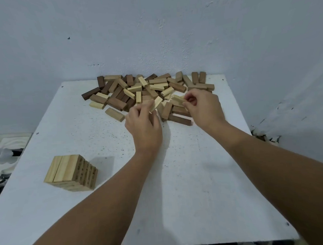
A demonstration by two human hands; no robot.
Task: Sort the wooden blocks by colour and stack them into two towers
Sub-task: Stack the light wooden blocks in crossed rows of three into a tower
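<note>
Meanwhile, both hands are working the 12 o'clock heap of mixed wooden blocks on the white worktop: left hand pinching a pale rectangular wooden block, right hand pinching another pale wooden block; a pale stacked wooden tower is standing at 8 o'clock.

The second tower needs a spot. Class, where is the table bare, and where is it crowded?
Bare: the table's near right, from the right forearm to its right edge, and the strip between the light tower and the left forearm. Crowded: the far edge, where the block pile lies and both hands work.
</note>
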